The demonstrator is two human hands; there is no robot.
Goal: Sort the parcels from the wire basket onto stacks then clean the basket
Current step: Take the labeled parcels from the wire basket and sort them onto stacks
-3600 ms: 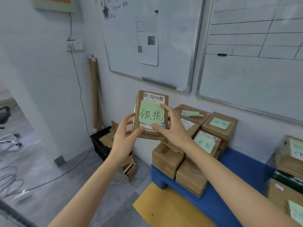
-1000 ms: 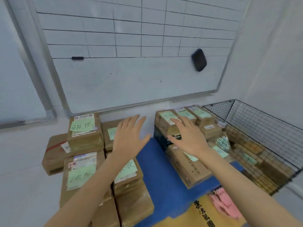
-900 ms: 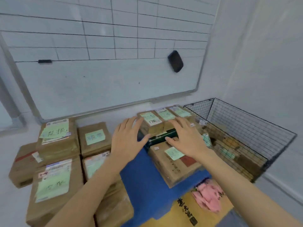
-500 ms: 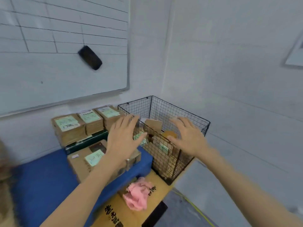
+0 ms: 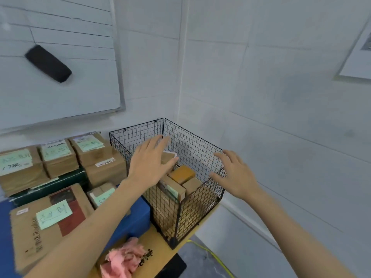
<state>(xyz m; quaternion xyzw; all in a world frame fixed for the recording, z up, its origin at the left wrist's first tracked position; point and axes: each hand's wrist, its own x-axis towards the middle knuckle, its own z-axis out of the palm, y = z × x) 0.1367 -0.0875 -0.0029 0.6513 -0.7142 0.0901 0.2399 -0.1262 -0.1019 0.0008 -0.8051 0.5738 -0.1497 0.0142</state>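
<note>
While left hand (image 5: 148, 167) and right hand (image 5: 234, 177) hover open, the wire basket (image 5: 192, 145) sits on a yellow board (image 5: 160, 242) between white walls (image 5: 281, 117).

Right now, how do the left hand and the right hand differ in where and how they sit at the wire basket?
The left hand hangs over the open top of the wire basket, above the parcels; the right hand is at its right corner, mostly outside the opening. The left hand's fingers lie straight and close together; the right hand's are spread and slightly bent. Both are palm down and hold nothing.
</note>
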